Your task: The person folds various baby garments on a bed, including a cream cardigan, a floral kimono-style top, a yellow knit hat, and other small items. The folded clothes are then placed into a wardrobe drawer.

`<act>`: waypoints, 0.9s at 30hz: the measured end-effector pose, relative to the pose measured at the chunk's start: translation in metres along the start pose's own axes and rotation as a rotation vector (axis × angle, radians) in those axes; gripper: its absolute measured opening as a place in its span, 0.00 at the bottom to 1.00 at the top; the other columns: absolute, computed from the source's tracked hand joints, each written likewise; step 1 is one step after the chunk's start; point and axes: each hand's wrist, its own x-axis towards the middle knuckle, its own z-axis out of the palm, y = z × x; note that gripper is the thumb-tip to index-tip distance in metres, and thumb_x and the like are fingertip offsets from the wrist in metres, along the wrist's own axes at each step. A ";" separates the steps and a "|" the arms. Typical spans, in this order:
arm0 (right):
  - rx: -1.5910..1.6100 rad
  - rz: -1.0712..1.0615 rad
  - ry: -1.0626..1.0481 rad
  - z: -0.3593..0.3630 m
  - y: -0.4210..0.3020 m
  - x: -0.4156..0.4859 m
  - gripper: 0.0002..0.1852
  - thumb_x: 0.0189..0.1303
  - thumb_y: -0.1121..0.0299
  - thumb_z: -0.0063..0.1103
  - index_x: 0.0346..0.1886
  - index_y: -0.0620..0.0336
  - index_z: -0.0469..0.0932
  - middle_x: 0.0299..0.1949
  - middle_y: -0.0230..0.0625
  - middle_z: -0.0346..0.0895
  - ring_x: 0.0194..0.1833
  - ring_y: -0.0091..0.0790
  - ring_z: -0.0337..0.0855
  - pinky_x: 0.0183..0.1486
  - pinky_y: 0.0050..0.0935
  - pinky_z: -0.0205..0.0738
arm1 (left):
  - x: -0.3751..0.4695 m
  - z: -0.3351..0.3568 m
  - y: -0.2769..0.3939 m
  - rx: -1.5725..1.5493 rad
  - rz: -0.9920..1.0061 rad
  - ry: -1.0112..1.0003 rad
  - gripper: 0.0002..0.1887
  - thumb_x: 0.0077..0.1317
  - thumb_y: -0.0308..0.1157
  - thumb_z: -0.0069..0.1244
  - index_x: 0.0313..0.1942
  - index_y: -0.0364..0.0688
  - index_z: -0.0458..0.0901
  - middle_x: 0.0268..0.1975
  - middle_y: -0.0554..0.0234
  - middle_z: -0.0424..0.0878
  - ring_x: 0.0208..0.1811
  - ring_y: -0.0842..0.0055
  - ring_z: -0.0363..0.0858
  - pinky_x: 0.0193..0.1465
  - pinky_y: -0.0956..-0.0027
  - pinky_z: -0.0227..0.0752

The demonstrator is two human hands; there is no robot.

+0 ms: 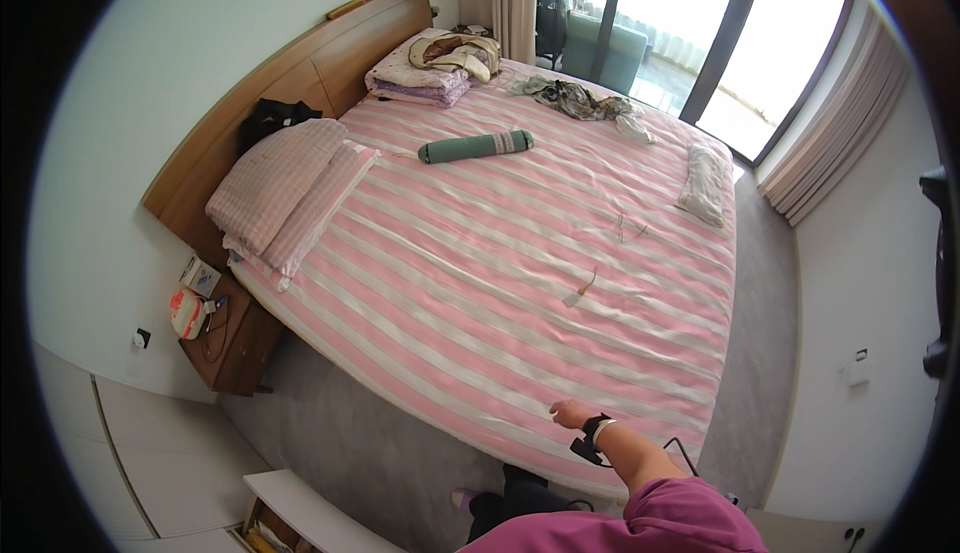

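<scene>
My right hand (571, 414) reaches over the near edge of a bed with a pink-and-white striped sheet (450, 253). Its fingers are loosely bent and hold nothing that I can see; whether they touch the sheet I cannot tell. A black strap with a small black box and a pale bracelet circle the wrist. My left hand is out of view. Beyond the right hand lie a small pale tag on a cord (574, 298) and thin dark cords (621, 229). Farther off rest a green cylindrical roll (474, 147) and a small pale patterned pillow (703, 186).
Folded bedding (277, 185) and a second stack (412, 76) lie by the wooden headboard (300, 72). Crumpled cloth (574, 100) lies near the glass doors (667, 35). A nightstand (232, 350) stands left. An open drawer (315, 512) juts out below, beside grey floor (352, 410).
</scene>
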 end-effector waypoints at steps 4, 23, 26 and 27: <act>0.180 0.223 0.141 -0.047 0.047 0.042 0.19 0.60 0.64 0.53 0.55 0.51 0.81 0.52 0.50 0.81 0.56 0.53 0.79 0.61 0.45 0.72 | -0.021 0.026 0.046 0.012 0.066 -0.027 0.23 0.70 0.31 0.54 0.65 0.43 0.71 0.58 0.58 0.80 0.58 0.73 0.76 0.59 0.68 0.72; 0.479 0.741 0.584 -0.128 0.116 0.248 0.42 0.56 0.58 0.70 0.73 0.39 0.58 0.64 0.61 0.57 0.63 0.66 0.68 0.63 0.53 0.68 | -0.057 0.073 0.087 -0.254 -0.159 0.005 0.25 0.73 0.37 0.51 0.68 0.50 0.66 0.45 0.72 0.79 0.50 0.76 0.76 0.53 0.61 0.75; 0.472 0.717 0.671 -0.144 0.106 0.240 0.39 0.54 0.61 0.70 0.69 0.43 0.63 0.61 0.56 0.61 0.61 0.62 0.70 0.60 0.51 0.71 | -0.067 0.084 0.106 -0.262 -0.154 0.011 0.25 0.72 0.36 0.51 0.68 0.51 0.66 0.46 0.72 0.79 0.51 0.76 0.76 0.53 0.58 0.75; 0.411 0.666 0.686 -0.147 0.103 0.238 0.38 0.53 0.62 0.70 0.68 0.44 0.64 0.60 0.55 0.63 0.60 0.61 0.71 0.59 0.50 0.73 | -0.070 0.086 0.110 -0.263 -0.146 0.008 0.25 0.72 0.36 0.51 0.68 0.52 0.66 0.46 0.72 0.79 0.51 0.76 0.75 0.54 0.57 0.75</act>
